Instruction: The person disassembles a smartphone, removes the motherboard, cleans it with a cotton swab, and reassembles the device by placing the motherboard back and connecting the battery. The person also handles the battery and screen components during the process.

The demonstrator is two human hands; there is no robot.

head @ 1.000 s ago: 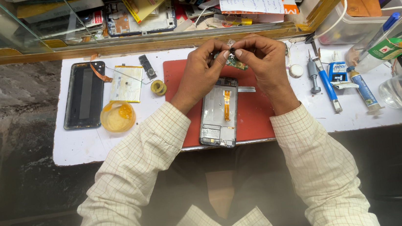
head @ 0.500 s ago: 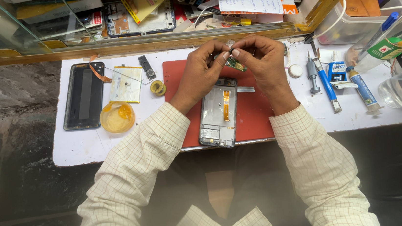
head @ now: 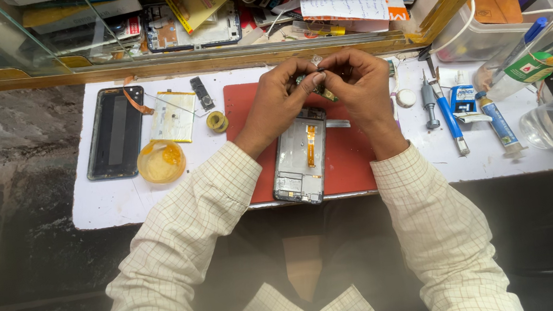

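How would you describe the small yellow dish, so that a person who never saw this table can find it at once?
Start at the white table and find the red mat in its middle. Left of the mat, near the front edge, sits the yellow dish, just right of the black phone. It is the only round, see-through yellow thing; the roll of tape nearby is much smaller.

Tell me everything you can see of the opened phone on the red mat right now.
The opened phone lies flat, inside up, on the red mat, long axis running away from the person, tilted slightly. Dark frame around a pale metallic inner plate; an orange flex cable runs down its upper middle, and small parts sit at the near end. Its near end reaches the edge of the white table. Its far end is hidden under the left hand, so contact cannot be told. The right hand works just beyond it.
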